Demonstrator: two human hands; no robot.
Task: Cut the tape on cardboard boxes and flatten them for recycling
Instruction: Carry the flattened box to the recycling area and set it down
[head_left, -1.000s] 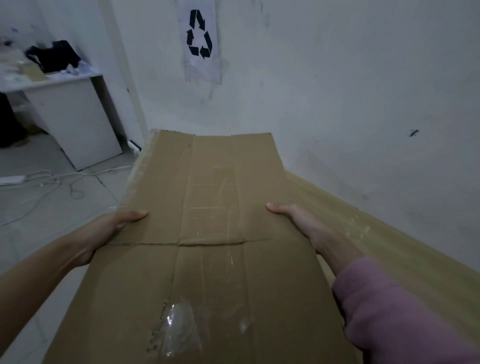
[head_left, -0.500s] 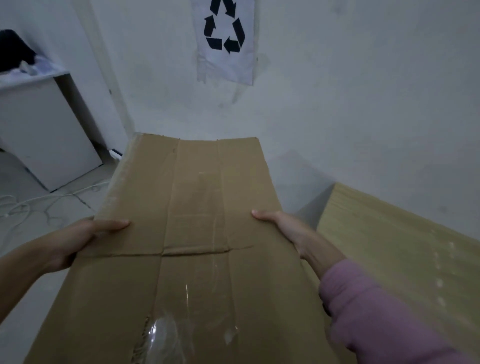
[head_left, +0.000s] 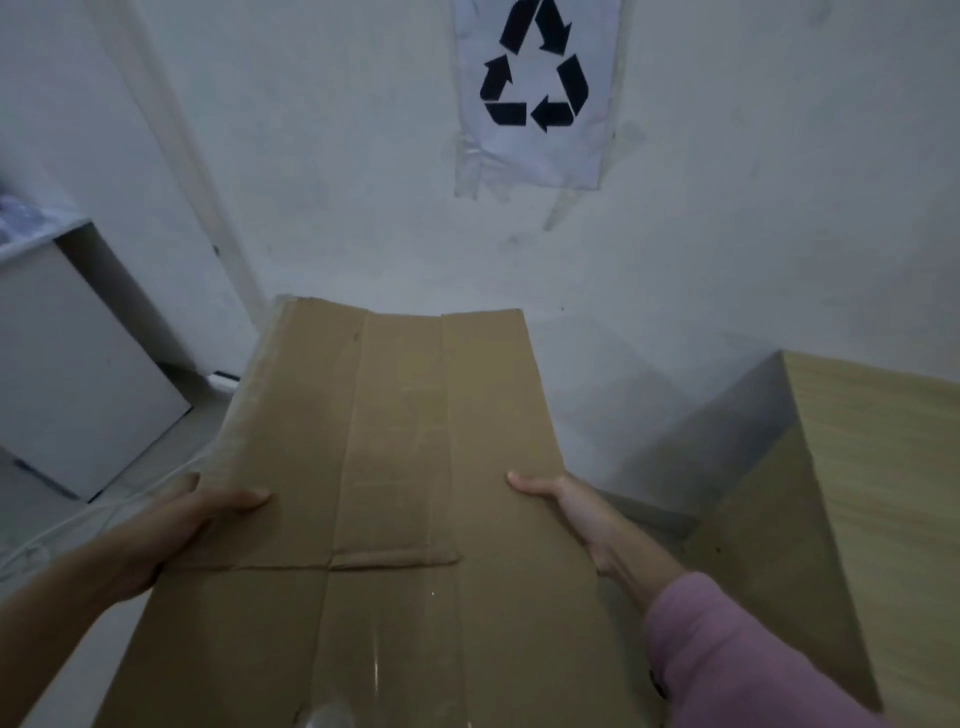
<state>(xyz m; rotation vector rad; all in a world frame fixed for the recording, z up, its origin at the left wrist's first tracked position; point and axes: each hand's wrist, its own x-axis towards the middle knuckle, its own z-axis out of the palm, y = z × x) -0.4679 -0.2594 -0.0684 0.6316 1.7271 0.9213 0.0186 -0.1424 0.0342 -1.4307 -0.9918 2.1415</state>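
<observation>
A flattened brown cardboard box (head_left: 395, 467) stretches away from me toward the white wall, with clear tape strips along its middle and near end. My left hand (head_left: 182, 525) grips its left edge, thumb lying on top. My right hand (head_left: 571, 514) grips the right edge, thumb on top, with a pink sleeve on that arm. The fingers of both hands are hidden under the cardboard.
A paper recycling sign (head_left: 535, 88) is taped to the wall ahead. A wooden table (head_left: 872, 499) stands at the right, its end facing me. A white cabinet (head_left: 78, 374) stands at the left, with white cables (head_left: 31, 545) on the floor.
The view has swung right and closer to the wall. The cardboard now points under the recycling sign and has come off the wooden table. Both hands keep the same grip.
</observation>
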